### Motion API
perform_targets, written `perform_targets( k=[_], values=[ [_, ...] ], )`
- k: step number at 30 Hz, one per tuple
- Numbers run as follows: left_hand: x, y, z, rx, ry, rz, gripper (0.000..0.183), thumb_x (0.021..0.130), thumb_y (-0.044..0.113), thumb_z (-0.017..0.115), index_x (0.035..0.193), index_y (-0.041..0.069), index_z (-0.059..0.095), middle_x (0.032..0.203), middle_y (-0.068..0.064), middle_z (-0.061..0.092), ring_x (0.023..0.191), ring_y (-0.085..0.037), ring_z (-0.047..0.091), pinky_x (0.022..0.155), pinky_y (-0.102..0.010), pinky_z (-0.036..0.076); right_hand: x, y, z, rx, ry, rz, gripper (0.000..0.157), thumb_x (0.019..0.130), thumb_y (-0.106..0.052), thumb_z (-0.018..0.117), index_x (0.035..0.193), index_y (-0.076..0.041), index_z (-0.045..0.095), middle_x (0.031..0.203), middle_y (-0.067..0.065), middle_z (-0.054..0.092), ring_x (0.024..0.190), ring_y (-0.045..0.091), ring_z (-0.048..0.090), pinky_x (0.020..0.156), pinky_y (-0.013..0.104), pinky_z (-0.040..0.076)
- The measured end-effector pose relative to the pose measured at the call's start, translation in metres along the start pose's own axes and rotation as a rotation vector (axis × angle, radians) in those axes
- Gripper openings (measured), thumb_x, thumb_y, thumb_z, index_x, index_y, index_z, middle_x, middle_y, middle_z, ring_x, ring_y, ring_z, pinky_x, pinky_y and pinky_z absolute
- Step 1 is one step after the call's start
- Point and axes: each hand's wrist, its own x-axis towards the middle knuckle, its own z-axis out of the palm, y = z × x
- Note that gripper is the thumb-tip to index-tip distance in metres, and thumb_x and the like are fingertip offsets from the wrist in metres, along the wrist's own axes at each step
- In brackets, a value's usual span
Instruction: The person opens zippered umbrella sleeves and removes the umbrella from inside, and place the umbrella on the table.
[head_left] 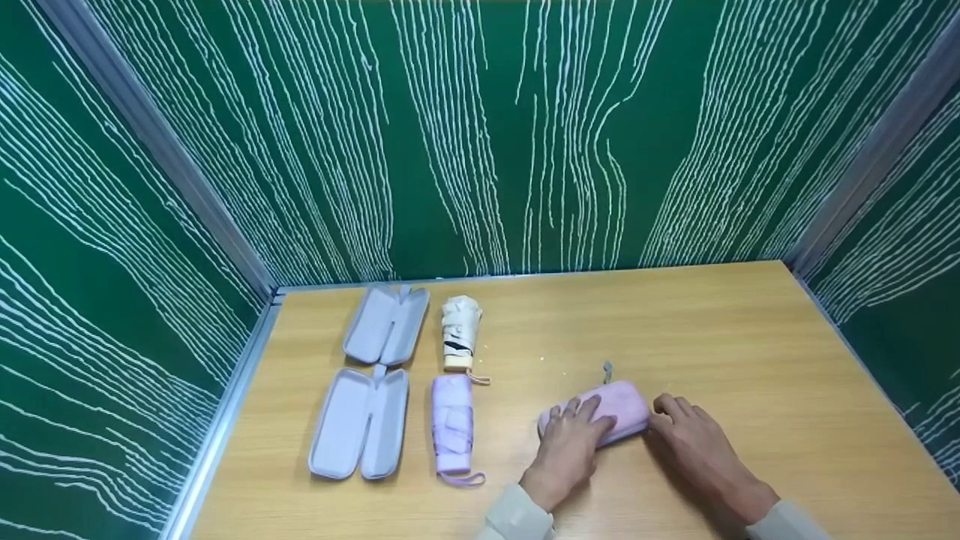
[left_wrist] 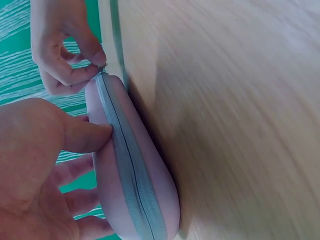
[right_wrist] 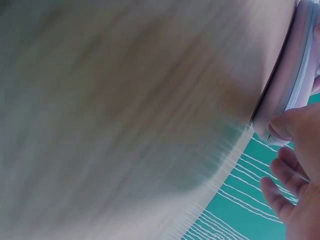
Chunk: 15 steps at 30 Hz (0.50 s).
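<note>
A pink zip case (head_left: 626, 405) lies on the table with a grey zip (left_wrist: 131, 165) along its side; the zip runs closed along the stretch I can see. My left hand (head_left: 566, 450) holds the case, fingers over its top and thumb against the zip side. At the case's right end, my right hand (head_left: 694, 442) pinches the zip's end between thumb and forefinger. In the left wrist view the small zip pull (left_wrist: 101, 69) is mostly covered by those fingertips. A grey loop tab (head_left: 607, 367) sticks out from the far side of the case.
Two open grey cases (head_left: 341, 431) (head_left: 373, 330) lie at the left. Beside them are a folded cream umbrella (head_left: 460, 326) and a folded lilac umbrella (head_left: 452, 424), each with a strap. Green walls with white lines (head_left: 510, 150) enclose the wooden table (head_left: 712, 322).
</note>
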Motion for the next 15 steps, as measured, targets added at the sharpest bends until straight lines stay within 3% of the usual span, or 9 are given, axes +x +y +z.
perform_targets(
  k=[3,5,8,11,15],
  values=[
    [-0.0001,0.0003,0.0008,0.003,0.003,-0.001,0.064,0.064,0.028,0.082,0.122,0.038,0.056,0.136,0.004,0.045,0.119,-0.023,0.048,0.088,-0.042,0.044,-0.0003,-0.0031,0.0001,-0.005,-0.001,-0.002,0.014,0.083,-0.011,0.052,0.092,-0.009,0.063,0.100,0.008,0.050,0.088,0.026,0.051,0.067,0.042,0.048],
    [0.0001,0.0008,0.0010,0.016,0.009,-0.001,0.064,0.063,0.029,0.082,0.121,0.038,0.057,0.135,0.004,0.046,0.117,-0.023,0.048,0.084,-0.039,0.045,-0.0001,-0.0047,0.0006,0.011,0.012,-0.013,0.015,0.089,-0.013,0.047,0.089,-0.008,0.062,0.100,0.008,0.050,0.089,0.026,0.051,0.068,0.042,0.048],
    [0.0003,0.0019,0.0014,0.036,0.013,0.000,0.063,0.063,0.029,0.082,0.120,0.038,0.057,0.134,0.004,0.046,0.116,-0.023,0.049,0.081,-0.038,0.045,0.0006,-0.0067,0.0018,0.041,0.046,-0.025,0.036,0.100,-0.023,0.031,0.083,-0.009,0.059,0.099,0.007,0.050,0.087,0.025,0.051,0.067,0.042,0.048],
    [0.0009,0.0022,0.0019,0.042,0.007,0.001,0.062,0.064,0.029,0.082,0.120,0.038,0.057,0.134,0.004,0.045,0.117,-0.023,0.049,0.081,-0.039,0.046,0.0013,-0.0081,0.0028,0.050,0.067,-0.020,0.054,0.102,-0.032,0.014,0.081,-0.010,0.059,0.098,0.007,0.050,0.085,0.024,0.051,0.066,0.042,0.048],
    [0.0021,-0.0005,0.0011,0.018,0.001,0.003,0.062,0.064,0.028,0.081,0.120,0.039,0.058,0.134,0.004,0.046,0.117,-0.023,0.049,0.085,-0.041,0.046,0.0023,-0.0090,0.0016,0.025,0.053,0.007,0.046,0.100,-0.030,0.024,0.084,-0.009,0.062,0.096,0.007,0.049,0.082,0.025,0.050,0.063,0.040,0.047]
  ],
)
